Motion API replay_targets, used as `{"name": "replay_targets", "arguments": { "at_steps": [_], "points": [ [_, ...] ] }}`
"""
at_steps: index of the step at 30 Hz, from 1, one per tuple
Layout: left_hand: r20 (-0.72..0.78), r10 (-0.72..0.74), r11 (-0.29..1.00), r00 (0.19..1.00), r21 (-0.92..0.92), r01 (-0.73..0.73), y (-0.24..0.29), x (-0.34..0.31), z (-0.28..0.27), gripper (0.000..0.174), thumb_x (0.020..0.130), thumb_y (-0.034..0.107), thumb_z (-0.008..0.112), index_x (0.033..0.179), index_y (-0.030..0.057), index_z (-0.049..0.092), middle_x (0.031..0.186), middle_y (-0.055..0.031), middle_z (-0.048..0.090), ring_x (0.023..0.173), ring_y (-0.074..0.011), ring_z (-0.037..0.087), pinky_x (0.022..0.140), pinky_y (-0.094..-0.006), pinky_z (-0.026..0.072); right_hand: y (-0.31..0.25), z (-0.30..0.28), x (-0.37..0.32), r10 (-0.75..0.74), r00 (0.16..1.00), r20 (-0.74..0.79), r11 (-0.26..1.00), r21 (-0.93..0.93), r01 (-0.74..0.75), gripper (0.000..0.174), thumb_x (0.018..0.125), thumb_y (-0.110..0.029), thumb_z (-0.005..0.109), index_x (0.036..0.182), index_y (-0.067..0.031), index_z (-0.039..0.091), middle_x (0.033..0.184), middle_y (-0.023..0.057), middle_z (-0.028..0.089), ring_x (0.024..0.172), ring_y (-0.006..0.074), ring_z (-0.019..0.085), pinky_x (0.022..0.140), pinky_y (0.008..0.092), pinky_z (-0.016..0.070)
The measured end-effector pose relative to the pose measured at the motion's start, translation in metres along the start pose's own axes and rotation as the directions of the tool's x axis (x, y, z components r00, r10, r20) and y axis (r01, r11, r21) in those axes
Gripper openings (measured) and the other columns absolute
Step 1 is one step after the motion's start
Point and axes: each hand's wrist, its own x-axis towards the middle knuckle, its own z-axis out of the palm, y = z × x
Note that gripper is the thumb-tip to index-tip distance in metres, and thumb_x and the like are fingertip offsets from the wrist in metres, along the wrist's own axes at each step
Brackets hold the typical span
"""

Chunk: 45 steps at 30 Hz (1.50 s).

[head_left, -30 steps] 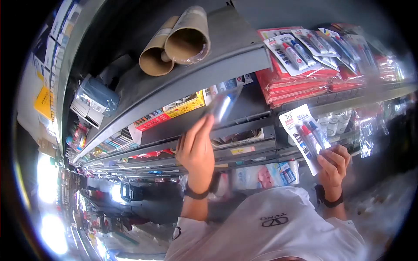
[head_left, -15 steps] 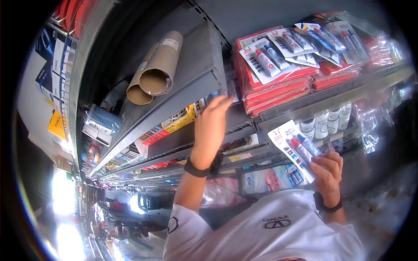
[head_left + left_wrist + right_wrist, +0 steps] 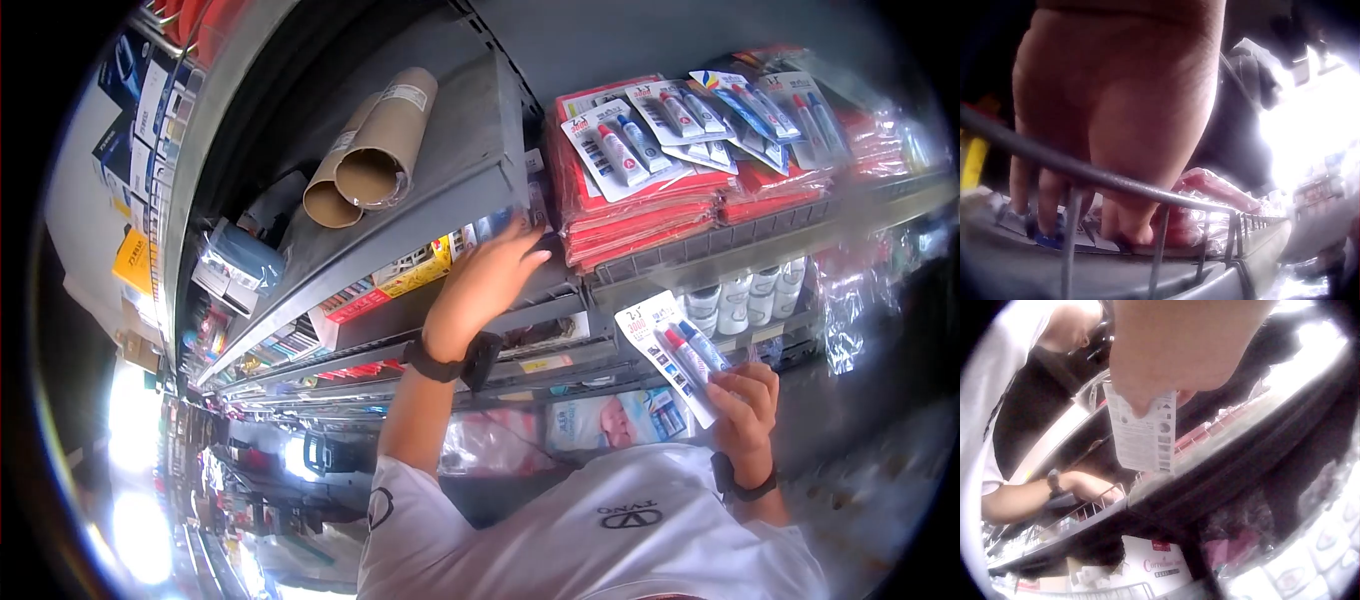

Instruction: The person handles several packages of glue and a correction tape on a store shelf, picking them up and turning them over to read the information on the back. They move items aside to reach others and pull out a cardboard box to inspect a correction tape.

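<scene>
In the head view my right hand point(image 3: 745, 405) pinches the lower edge of a blister pack of two tubes point(image 3: 672, 355), one capped red and one blue. The right wrist view shows the printed back of that card point(image 3: 1144, 434) hanging from my fingers. My left hand point(image 3: 485, 285) reaches onto the shelf beside the stacked red packets, its fingers stretched out. Behind the wire rail point(image 3: 1122, 184), in the left wrist view, the fingertips of my left hand point(image 3: 1110, 112) point down onto flat carded packs point(image 3: 1088, 237) with some blue on them.
More tube packs point(image 3: 620, 155) lie on a stack of red plastic-wrapped packets point(image 3: 640, 220). Two cardboard tubes point(image 3: 385, 165) rest on the upper shelf point(image 3: 470, 140). Below stand a yellow box point(image 3: 415, 270) and white cans point(image 3: 735, 300). The basket rail point(image 3: 690, 240) edges the shelf.
The silvery pack in my left hand was lowered to the shelf beside the red packets; the fingers are now spread there. My right hand still holds its blister pack.
</scene>
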Motion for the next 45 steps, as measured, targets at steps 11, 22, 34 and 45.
{"name": "replay_targets", "arguments": {
  "at_steps": [11,22,34,45],
  "points": [
    [-0.111,0.024,0.997,0.994,-0.064,-0.032,-0.010,-0.015,-0.003,0.048,0.098,0.036,0.062,0.136,0.0076,0.061,0.147,-0.0229,0.051,0.129,-0.0402,0.055,0.108,-0.0425,0.0440,-0.020,0.003,0.000,-0.002,0.999,0.042,0.999,-0.046,0.004,0.043,0.071,0.009,0.067,0.110,-0.0095,0.068,0.105,0.0091,0.068,0.094,0.0306,0.062,0.082,0.0419,0.0521],
    [-0.604,-0.176,0.962,0.777,-0.273,0.006,-0.028,-0.159,0.029,0.022,0.091,0.006,0.068,0.112,0.0088,0.072,0.123,-0.0093,0.069,0.120,-0.0300,0.063,0.113,-0.0480,0.0384,-0.058,0.073,0.059,-0.109,0.992,-0.070,0.973,0.195,0.121,0.032,0.078,0.008,0.074,0.108,-0.0019,0.067,0.100,0.0171,0.072,0.091,0.0347,0.073,0.079,0.0401,0.0600],
    [-0.597,-0.474,0.814,0.647,-0.577,0.064,-0.077,-0.276,0.075,0.020,0.090,-0.005,0.063,0.107,0.0036,0.069,0.106,-0.0121,0.072,0.098,-0.0303,0.069,0.085,-0.0372,0.0537,-0.109,0.214,0.166,-0.192,0.942,0.274,0.881,-0.374,0.289,0.034,0.082,0.003,0.064,0.114,-0.0030,0.070,0.112,0.0115,0.074,0.100,0.0266,0.072,0.079,0.0346,0.0606],
    [-0.507,-0.431,0.799,0.747,-0.599,0.055,-0.130,-0.316,0.125,0.018,0.088,-0.005,0.064,0.104,0.0022,0.068,0.102,-0.0134,0.073,0.095,-0.0316,0.070,0.082,-0.0376,0.0546,-0.117,0.260,0.180,-0.034,0.737,0.675,0.906,-0.290,0.308,0.023,0.094,-0.014,0.058,0.113,-0.0108,0.072,0.106,0.0109,0.073,0.087,0.0321,0.070,0.073,0.0407,0.0573]
  ]
}}
